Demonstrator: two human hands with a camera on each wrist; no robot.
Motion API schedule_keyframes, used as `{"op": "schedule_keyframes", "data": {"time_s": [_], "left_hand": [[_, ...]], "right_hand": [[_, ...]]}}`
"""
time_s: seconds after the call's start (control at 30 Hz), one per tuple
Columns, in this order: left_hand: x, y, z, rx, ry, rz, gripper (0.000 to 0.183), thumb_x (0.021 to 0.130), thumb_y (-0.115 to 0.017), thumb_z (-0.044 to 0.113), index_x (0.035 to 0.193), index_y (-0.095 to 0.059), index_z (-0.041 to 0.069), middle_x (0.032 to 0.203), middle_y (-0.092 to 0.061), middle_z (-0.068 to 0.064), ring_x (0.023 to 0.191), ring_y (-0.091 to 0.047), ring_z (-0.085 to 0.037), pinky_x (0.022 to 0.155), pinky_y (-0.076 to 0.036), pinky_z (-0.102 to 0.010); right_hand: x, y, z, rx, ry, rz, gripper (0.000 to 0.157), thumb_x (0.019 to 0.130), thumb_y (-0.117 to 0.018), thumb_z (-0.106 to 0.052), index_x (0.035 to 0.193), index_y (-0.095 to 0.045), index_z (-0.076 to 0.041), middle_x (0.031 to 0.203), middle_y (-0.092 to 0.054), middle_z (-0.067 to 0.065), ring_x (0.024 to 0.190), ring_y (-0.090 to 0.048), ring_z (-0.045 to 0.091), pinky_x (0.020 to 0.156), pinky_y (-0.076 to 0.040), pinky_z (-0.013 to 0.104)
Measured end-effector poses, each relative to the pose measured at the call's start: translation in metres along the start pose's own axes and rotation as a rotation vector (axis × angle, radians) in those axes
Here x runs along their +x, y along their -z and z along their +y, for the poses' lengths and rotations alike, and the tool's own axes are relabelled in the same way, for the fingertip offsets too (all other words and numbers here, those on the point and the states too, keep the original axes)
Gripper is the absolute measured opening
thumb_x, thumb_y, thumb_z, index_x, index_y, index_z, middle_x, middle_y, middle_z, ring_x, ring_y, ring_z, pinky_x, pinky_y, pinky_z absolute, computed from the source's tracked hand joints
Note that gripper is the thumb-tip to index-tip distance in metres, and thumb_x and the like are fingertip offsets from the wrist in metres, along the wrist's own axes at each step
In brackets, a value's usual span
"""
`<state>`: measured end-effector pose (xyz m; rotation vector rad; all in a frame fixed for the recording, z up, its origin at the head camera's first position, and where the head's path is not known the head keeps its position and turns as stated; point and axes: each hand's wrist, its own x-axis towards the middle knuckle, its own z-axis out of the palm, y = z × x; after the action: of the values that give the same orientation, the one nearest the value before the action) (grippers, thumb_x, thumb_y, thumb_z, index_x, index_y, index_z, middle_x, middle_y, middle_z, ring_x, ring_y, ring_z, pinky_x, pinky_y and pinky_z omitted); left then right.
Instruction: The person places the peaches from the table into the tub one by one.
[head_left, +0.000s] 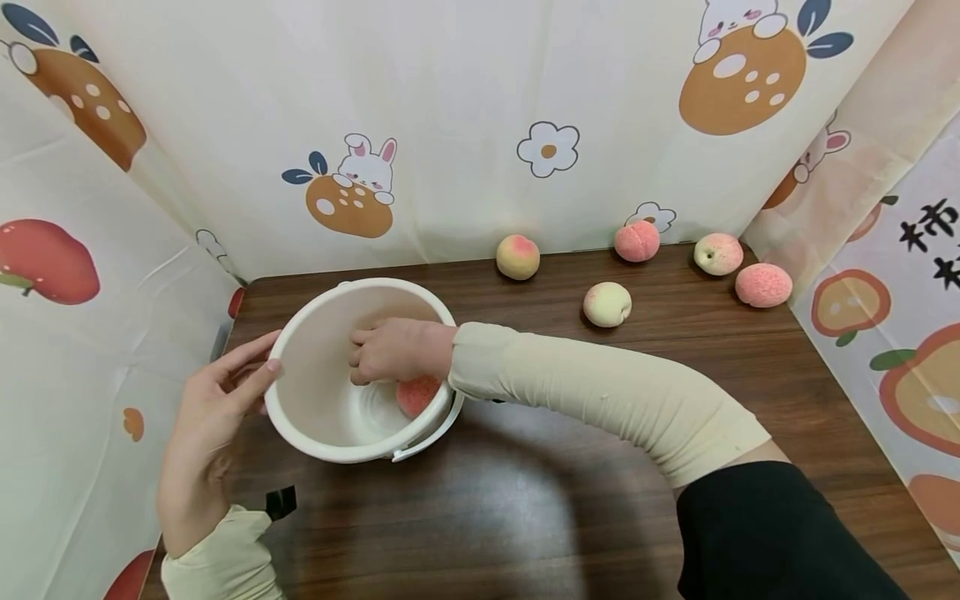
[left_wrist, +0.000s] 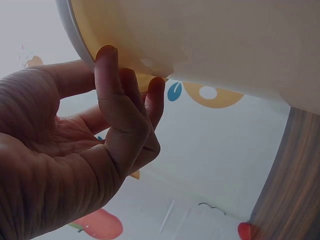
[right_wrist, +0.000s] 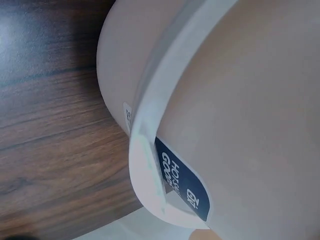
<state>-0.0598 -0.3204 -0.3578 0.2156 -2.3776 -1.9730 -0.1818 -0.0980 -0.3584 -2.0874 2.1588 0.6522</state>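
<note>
A white bucket stands at the left of the brown table. My left hand grips its left rim, thumb and fingers on either side of the wall; the left wrist view shows the curled fingers close up. My right hand reaches inside the bucket with bent fingers, and its palm side is hidden. Below the right wrist, a pinkish-red peach lies in the bucket, partly covered. In the right wrist view the bucket's handle and dark label show, but not the hand.
Several peaches lie along the table's back and right: a yellow-pink peach, a pale peach, a pink peach, a pale pink peach and a red-pink peach. Printed curtains border the table.
</note>
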Motion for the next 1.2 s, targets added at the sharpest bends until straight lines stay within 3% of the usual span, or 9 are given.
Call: {"op": "schedule_keyframes", "data": {"time_s": [0.5, 0.93, 1.2], "left_hand": [[0.0013, -0.0001, 0.0016, 0.003, 0.014, -0.001, 0.034, 0.098, -0.072, 0.008, 0.130, -0.073, 0.019, 0.092, -0.077, 0.012, 0.069, -0.068, -0.005, 0.054, -0.054, -0.019], [0.0010, -0.0003, 0.0017, -0.003, 0.025, 0.009, 0.035, 0.098, -0.072, 0.007, 0.129, -0.074, 0.022, 0.093, -0.077, 0.013, 0.070, -0.067, -0.004, 0.054, -0.054, -0.018], [0.0003, 0.0001, 0.0022, 0.005, 0.032, 0.017, 0.034, 0.098, -0.072, 0.008, 0.129, -0.074, 0.023, 0.093, -0.077, 0.014, 0.071, -0.068, -0.005, 0.054, -0.054, -0.018]], "right_hand": [[0.0015, 0.0017, -0.0007, 0.101, -0.023, -0.062, 0.035, 0.106, -0.050, -0.008, 0.130, -0.071, -0.025, 0.135, -0.064, -0.006, 0.124, -0.055, 0.021, 0.098, -0.051, 0.031], [-0.0003, 0.0032, -0.0029, 0.087, -0.021, -0.128, 0.038, 0.110, -0.048, -0.015, 0.142, -0.063, -0.028, 0.163, -0.044, -0.009, 0.141, -0.046, 0.020, 0.108, -0.048, 0.031], [-0.0002, 0.0033, -0.0017, 0.096, -0.002, -0.124, 0.038, 0.110, -0.048, -0.015, 0.142, -0.063, -0.029, 0.156, -0.051, -0.009, 0.131, -0.052, 0.020, 0.102, -0.051, 0.031]]}}
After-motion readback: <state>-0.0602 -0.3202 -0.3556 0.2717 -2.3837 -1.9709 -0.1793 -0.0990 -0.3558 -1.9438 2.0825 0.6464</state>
